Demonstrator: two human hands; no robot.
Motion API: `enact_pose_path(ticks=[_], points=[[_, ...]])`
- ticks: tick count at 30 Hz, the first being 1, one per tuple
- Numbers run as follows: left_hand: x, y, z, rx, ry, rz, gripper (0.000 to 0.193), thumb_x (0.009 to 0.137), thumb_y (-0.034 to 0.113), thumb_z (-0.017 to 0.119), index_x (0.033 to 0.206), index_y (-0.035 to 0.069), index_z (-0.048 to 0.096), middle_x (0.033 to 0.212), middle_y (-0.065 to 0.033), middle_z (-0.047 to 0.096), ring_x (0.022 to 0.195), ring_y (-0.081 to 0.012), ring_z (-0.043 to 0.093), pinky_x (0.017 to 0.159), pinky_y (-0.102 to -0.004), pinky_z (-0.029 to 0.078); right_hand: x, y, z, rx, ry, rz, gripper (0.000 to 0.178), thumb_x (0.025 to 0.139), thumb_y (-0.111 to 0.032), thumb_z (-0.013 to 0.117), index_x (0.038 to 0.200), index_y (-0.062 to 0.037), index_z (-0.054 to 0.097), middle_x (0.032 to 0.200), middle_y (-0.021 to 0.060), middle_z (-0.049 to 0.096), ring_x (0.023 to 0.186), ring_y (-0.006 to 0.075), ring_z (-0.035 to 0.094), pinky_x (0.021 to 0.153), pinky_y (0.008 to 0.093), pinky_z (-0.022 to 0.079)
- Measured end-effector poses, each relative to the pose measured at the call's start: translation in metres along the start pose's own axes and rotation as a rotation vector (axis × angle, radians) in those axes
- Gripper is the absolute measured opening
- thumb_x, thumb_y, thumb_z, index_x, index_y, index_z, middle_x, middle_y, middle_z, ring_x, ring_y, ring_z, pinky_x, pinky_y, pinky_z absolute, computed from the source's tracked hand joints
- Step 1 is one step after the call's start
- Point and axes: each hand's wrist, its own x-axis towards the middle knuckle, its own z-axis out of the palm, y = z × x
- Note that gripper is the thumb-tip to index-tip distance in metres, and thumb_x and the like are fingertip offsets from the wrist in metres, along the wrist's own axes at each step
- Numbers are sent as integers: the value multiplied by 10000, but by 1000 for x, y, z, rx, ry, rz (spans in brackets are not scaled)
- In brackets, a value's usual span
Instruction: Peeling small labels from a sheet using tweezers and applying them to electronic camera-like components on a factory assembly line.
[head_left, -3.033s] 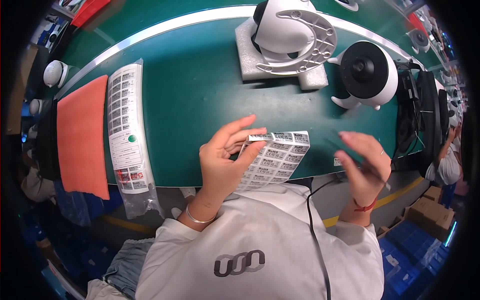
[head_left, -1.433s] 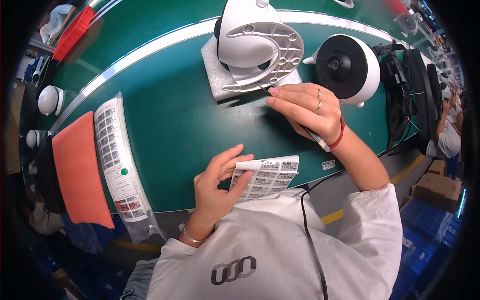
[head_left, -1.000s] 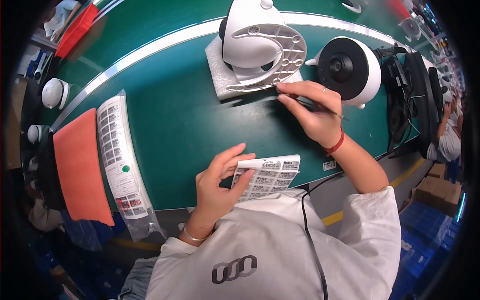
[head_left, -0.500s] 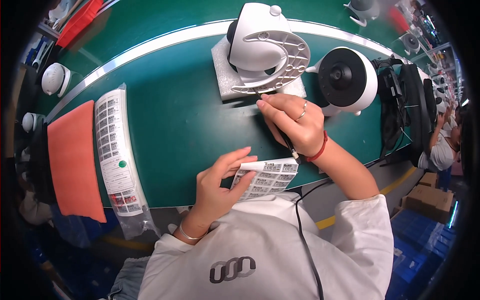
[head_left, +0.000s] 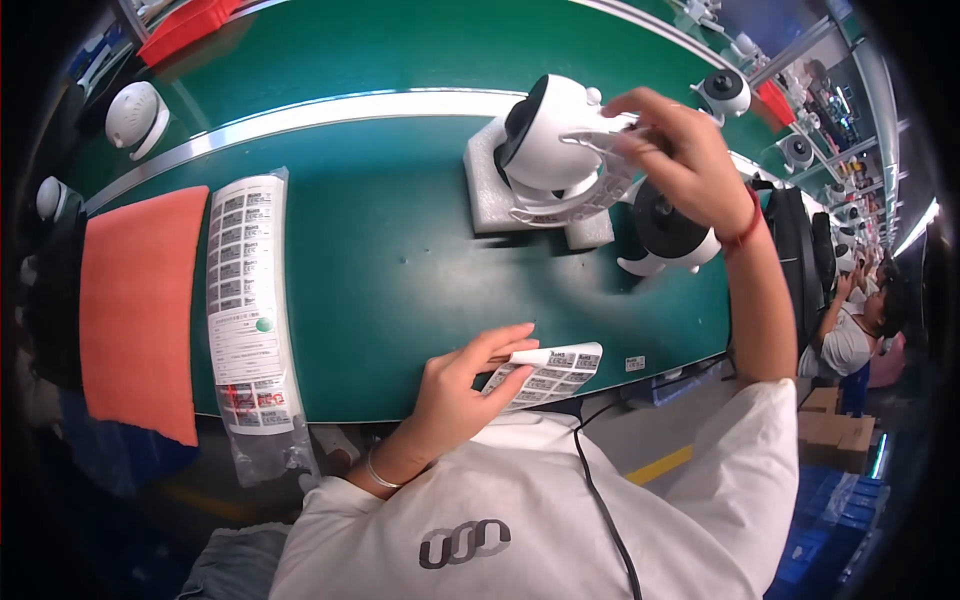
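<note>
My left hand (head_left: 462,385) is closed on a curled sheet of printed labels (head_left: 562,372), pinched between thumb and fingers near the table's front edge. Farther off, my right hand (head_left: 685,150) is closed at the upper right of a white round security camera (head_left: 560,150), its thumb and fingers on the camera's base. Motion blurs these fingertips; a dark bit shows between them, too unclear to name. The camera lies tilted on a white foam block (head_left: 490,185), its dark front facing left. Partly behind my right hand stands a second white camera with a black face (head_left: 665,225).
At left lie an orange foam sheet (head_left: 140,310) and a clear bag of label sheets (head_left: 245,300). A single label (head_left: 635,364) lies by the table's front edge. More white cameras (head_left: 138,118) and a red tray (head_left: 188,28) stand beyond the pale rail. Another person (head_left: 850,330) sits far right.
My right hand has moved up from the camera's lower edge to its upper right side. The camera's base has turned, showing less of its underside. My left hand keeps the label sheet. The view has shifted.
</note>
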Motion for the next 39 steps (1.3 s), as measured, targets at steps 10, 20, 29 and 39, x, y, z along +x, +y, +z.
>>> enact_pose_path(ticks=[10, 20, 29, 39], points=[[-5, -7, -1, -21, 48, 101, 395, 835, -2, 670, 1216, 27, 570, 1040, -142, 702, 961, -230, 696, 800, -300, 573, 120, 4, 9, -848, -103, -221, 217, 794, -283, 673, 757, -72, 709, 714, 140, 670, 647, 326, 653, 624, 415, 525], [-8, -7, -1, 2, 69, 45, 343, 820, -25, 688, 1155, -2, 615, 1064, -124, 697, 973, -201, 690, 825, -291, 572, 189, 128, 137, -1206, 51, -61, 177, 895, -185, 539, 880, -131, 708, 905, 47, 705, 810, 220, 706, 630, 346, 562], [0, -3, 0, 57, 136, 86, 300, 793, -17, 718, 1083, -8, 642, 1000, -136, 710, 895, -209, 709, 787, -295, 571, 84, -9, 30, -609, -287, 68, 244, 887, -280, 607, 913, -54, 695, 782, 190, 657, 753, 368, 634, 698, 469, 495], [-3, -1, 3, -160, 197, -98, 328, 838, -51, 658, 1156, -59, 575, 1051, -167, 673, 959, -201, 675, 825, -290, 553, -171, 66, 51, -749, -273, 483, 500, 703, -117, 644, 1199, -131, 582, 831, 144, 658, 671, 356, 644, 576, 459, 527]])
